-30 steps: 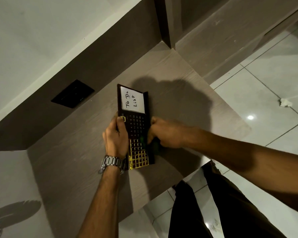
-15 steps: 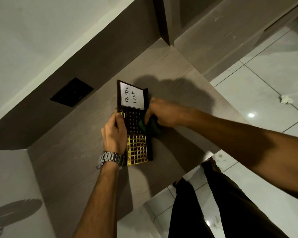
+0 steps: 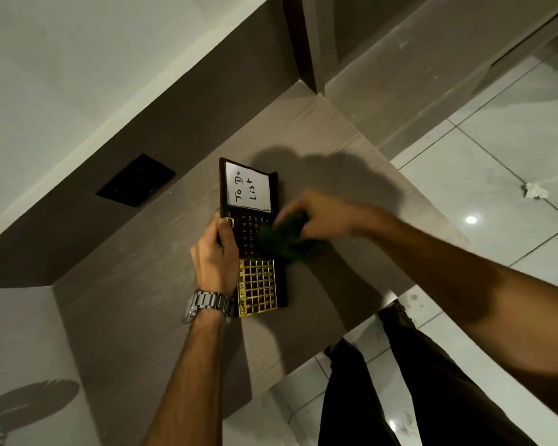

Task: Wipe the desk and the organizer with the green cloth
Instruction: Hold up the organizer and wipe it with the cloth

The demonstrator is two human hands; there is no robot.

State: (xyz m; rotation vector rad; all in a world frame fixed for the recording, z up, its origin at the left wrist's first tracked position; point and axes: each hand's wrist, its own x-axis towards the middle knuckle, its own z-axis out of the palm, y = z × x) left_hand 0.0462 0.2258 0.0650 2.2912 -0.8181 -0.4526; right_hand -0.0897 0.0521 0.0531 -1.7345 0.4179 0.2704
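A dark flat organizer (image 3: 255, 226) lies on the brown wooden desk (image 3: 136, 317). It carries a white "To Do List" note at its far end, a number grid in the middle and a gold grid at the near end. My left hand (image 3: 215, 255), with a metal watch on the wrist, grips the organizer's left edge. My right hand (image 3: 322, 214) is blurred and holds the bunched green cloth (image 3: 284, 239) against the organizer's right side, over part of the number grid.
A black socket plate (image 3: 136, 180) sits in the back panel behind the desk. A wooden partition (image 3: 303, 43) rises at the desk's far corner. Tiled floor (image 3: 496, 175) with a crumpled white scrap (image 3: 534, 190) lies to the right. My dark trousers (image 3: 384, 397) stand at the desk's near edge.
My right hand has carried the green cloth from the organizer's near part up along its right side toward the note. My left hand has stayed on the left edge.
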